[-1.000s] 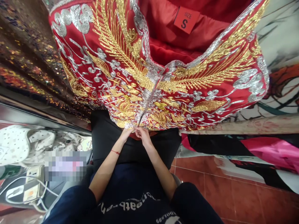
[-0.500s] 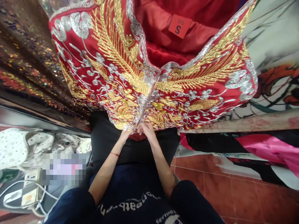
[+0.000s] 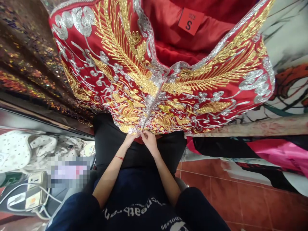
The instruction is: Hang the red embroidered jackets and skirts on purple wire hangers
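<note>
A red jacket with gold and silver embroidery spreads before me, its lower part over my black-clad lap. Its red lining shows at the neck, with a tag reading "SIZE S". The silver-trimmed front opening runs down the middle to my hands. My left hand, below a red string bracelet, grips the hem just left of that opening. Fingers curled in a pinch, my right hand meets it at the bottom of the opening. Whatever small part lies between the right fingertips is hidden.
Brown sequined fabric hangs at the left. Below it lie a spotted white cloth and a power strip with a white cable. Painted pale fabric is at the right, above pink and black cloth and a red tiled floor.
The jacket appears slightly farther right in view. My right fingers have drawn into a tighter pinch at the opening's lower end, while my left hand keeps its hold on the hem.
</note>
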